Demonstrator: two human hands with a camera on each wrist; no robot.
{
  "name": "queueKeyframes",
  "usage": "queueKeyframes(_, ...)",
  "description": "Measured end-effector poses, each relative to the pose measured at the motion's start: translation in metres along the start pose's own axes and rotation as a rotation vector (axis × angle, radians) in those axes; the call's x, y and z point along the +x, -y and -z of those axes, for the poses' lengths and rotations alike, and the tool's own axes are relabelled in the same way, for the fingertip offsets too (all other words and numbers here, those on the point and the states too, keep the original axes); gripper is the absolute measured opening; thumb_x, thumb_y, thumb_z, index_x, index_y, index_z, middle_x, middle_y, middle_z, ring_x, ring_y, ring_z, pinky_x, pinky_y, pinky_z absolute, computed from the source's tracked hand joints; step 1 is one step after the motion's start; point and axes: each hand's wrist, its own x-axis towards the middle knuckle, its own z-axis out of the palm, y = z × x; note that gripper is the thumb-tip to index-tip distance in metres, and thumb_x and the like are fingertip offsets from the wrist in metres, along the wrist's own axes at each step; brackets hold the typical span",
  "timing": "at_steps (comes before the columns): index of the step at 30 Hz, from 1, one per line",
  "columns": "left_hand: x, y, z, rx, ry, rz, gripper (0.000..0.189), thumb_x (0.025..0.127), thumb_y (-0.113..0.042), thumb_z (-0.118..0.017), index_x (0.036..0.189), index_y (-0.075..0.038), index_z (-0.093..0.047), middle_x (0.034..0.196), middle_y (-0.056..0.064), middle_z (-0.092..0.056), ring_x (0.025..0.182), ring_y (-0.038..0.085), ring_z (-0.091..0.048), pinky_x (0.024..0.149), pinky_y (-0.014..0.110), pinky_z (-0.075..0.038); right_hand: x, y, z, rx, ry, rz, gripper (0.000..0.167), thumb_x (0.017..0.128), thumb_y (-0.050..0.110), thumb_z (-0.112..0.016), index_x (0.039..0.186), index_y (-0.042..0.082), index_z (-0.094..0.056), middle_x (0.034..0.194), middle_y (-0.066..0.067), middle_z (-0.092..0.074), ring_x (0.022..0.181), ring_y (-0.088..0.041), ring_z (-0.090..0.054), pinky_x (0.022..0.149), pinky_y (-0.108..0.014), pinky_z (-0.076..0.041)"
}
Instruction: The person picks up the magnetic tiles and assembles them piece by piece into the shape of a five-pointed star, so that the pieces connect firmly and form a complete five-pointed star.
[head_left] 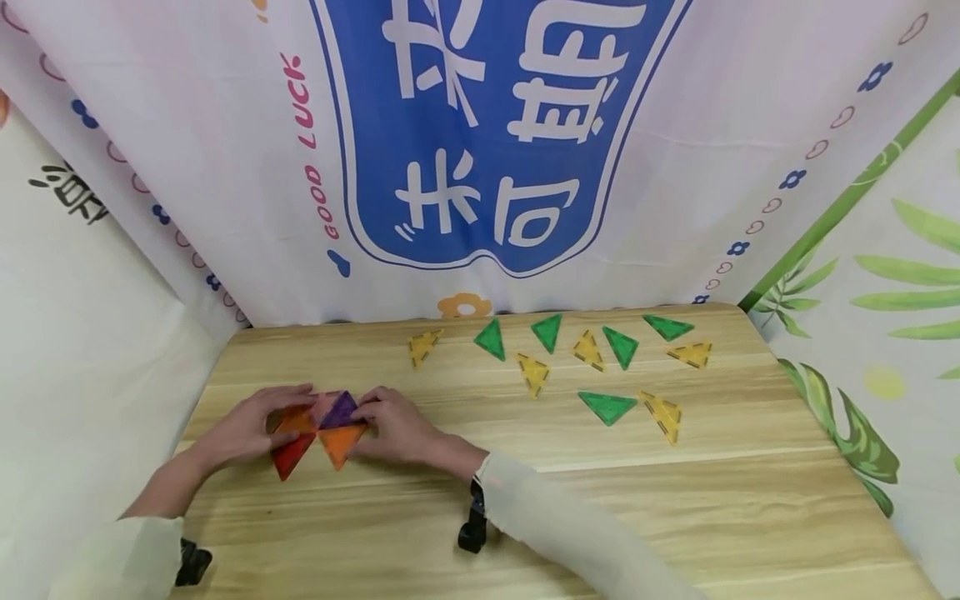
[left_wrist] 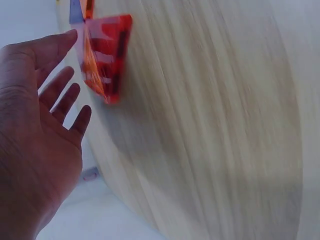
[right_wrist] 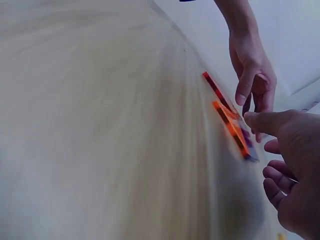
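Observation:
Several see-through triangular magnetic tiles meet in a fan at the left of the table: a red tile (head_left: 291,458), an orange tile (head_left: 341,446), a purple tile (head_left: 339,412), a pink tile (head_left: 322,403) and another orange tile (head_left: 296,419). In the left wrist view the red tile (left_wrist: 112,52) slants up off the wood. My left hand (head_left: 251,422) holds the fan's left side, thumb at the red tile, fingers along the far edge. From the right, my right hand (head_left: 397,427) grips the purple and near orange tiles with its fingertips. Its thumb is partly hidden in the head view.
Loose green tiles (head_left: 607,407) and yellow tiles (head_left: 532,374) lie scattered over the table's back right. A printed cloth (head_left: 247,167) hangs behind the table's back edge (head_left: 345,323). Black wrist mounts (head_left: 472,529) sit on both forearms.

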Motion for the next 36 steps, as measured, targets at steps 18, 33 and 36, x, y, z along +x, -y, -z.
queueKeyframes(18, 0.072, -0.053, -0.04, -0.133, 0.035, 0.054, 0.072, 0.096, -0.015, -0.081, 0.157, 0.002, -0.047, 0.163, 0.026, -0.041, 0.15, 0.05, -0.036, 0.12, 0.068, -0.03, -0.118, -0.12, 0.116, -0.063, -0.12, -0.033, 0.047, 0.089, 0.029, -0.089, 0.127, 0.004, -0.075, 0.135, -0.01, -0.065, 0.129, -0.027, -0.059, 0.111, -0.045, -0.05)
queueKeyframes(33, 0.132, -0.051, -0.067, -0.134, 0.035, 0.1, 0.074, 0.1, -0.02, -0.075, 0.161, 0.003, -0.039, 0.169, 0.03, -0.027, 0.155, 0.051, -0.026, 0.123, 0.068, -0.025, -0.162, -0.16, 0.138, -0.109, -0.142, -0.171, 0.063, 0.086, 0.033, -0.09, 0.137, 0.002, -0.07, 0.145, -0.018, -0.061, 0.137, -0.039, -0.054, 0.114, -0.057, -0.046)
queueKeyframes(36, 0.14, -0.05, -0.069, -0.125, 0.046, 0.129, 0.075, 0.1, -0.021, -0.074, 0.161, 0.003, -0.037, 0.169, 0.03, -0.027, 0.155, 0.051, -0.025, 0.124, 0.068, -0.025, -0.162, -0.162, 0.136, -0.105, -0.137, -0.178, 0.062, 0.087, 0.033, -0.09, 0.137, 0.002, -0.069, 0.145, -0.018, -0.061, 0.137, -0.039, -0.054, 0.114, -0.057, -0.045)
